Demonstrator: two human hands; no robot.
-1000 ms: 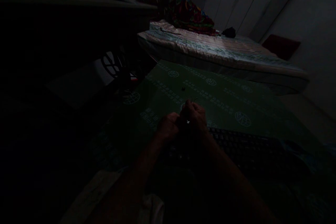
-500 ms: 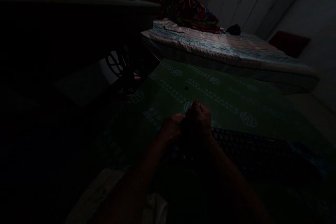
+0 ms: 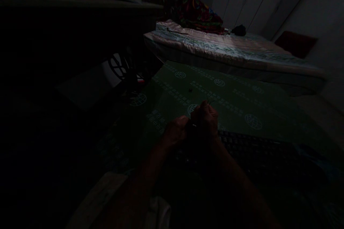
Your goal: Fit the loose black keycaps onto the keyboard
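Note:
In dim light my left hand [image 3: 176,128] is closed, its fingers curled round something too dark to make out. Close at its right, my right hand [image 3: 206,118] is pinched, and thin wire-like strands [image 3: 211,102] stick out past its fingertips. A small bright glint shows between the two hands. Both are above a black keyboard [image 3: 255,150] that lies on a green printed board [image 3: 225,100]. A small dark piece [image 3: 190,89] rests on the board beyond my hands.
Behind the board is a bed [image 3: 231,50] with a dark red patterned blanket [image 3: 200,14]. A shelf or table [image 3: 80,1] with bags stands at the upper left. Below it is a black spoked wheel [image 3: 118,67]. Pale cloth [image 3: 158,211] lies near my left forearm.
My right hand has shifted slightly to the right, and the strands at its fingertips lean further right. A glint now shows between my hands.

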